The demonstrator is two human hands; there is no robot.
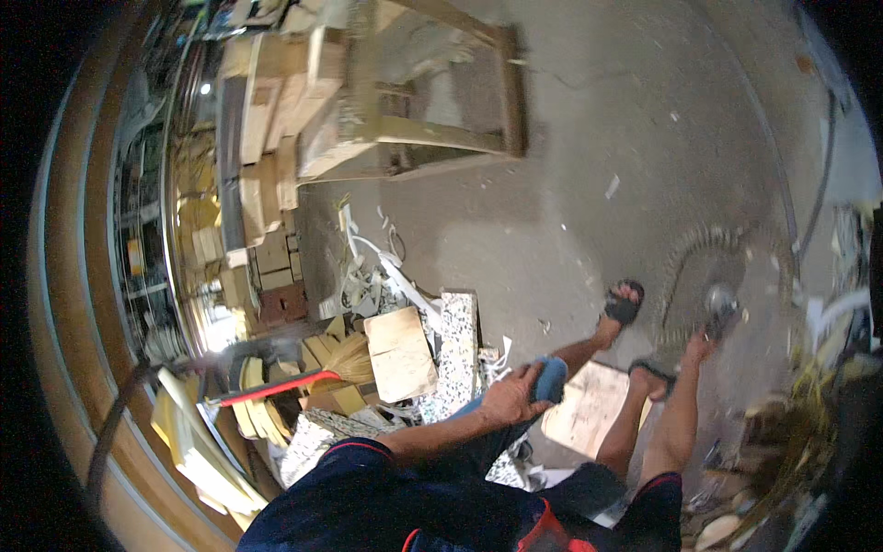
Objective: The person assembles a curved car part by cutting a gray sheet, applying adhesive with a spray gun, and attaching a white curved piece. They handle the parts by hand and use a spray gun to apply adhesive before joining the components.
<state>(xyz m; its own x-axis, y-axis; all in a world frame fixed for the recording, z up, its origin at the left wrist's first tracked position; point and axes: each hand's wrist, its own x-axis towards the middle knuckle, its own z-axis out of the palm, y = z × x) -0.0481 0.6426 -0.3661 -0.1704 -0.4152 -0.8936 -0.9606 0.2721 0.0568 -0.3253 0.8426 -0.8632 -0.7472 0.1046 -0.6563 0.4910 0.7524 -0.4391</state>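
My left hand [515,396] lies over my bent left knee, on the blue cloth [550,379] there, with its fingers laid out and nothing held. On the right, my right arm reaches down and forward. My right hand [706,339] is closed around a small dark tool with a shiny, rounded silvery end [720,299]; motion blur hides its exact kind. Around that end, a blurred, ridged loop [679,267] shows against the floor. Both my feet, in dark sandals [625,299], are between the hands.
A wooden frame [441,136] stands at the far left beside stacked wood blocks [267,120]. Foam pieces [457,350], a wooden board [401,354], white scraps [368,285] and a red-handled broom [285,386] crowd the left. Another board [589,409] lies beneath my legs. A cable [782,175] runs along the right.
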